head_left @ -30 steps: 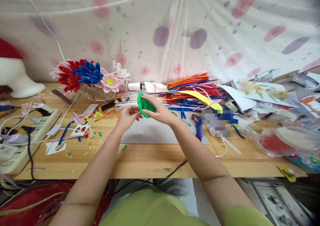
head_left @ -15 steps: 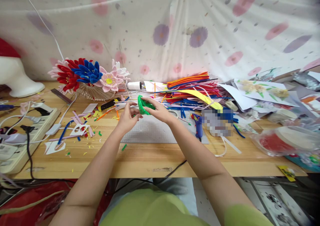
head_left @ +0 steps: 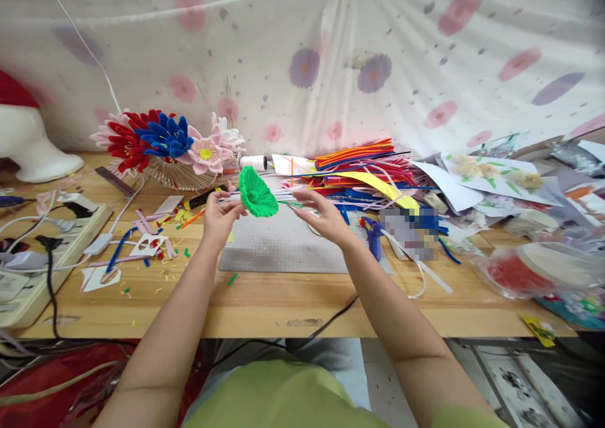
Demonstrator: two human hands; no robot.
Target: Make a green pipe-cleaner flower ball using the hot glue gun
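My left hand (head_left: 218, 215) pinches the edge of a round green fuzzy piece (head_left: 258, 193) made of coiled pipe cleaner, held up above a grey cutting mat (head_left: 283, 248). My right hand (head_left: 321, 214) hovers just right of the piece with its fingers spread and nothing in them; a thin stem runs from the green piece toward its fingertips. Both hands float over the wooden table (head_left: 265, 302).
A cluster of red, blue and pink handmade flowers (head_left: 163, 139) stands at the back left. A heap of coloured pipe cleaners (head_left: 359, 169) lies behind the mat. A blue glue gun (head_left: 373, 236) lies right of the mat. A power strip (head_left: 57, 239) with cables sits at the left edge.
The green piece has opened from a folded shape into a round disc and moved left. My right hand has let go of it and drawn away to the right.
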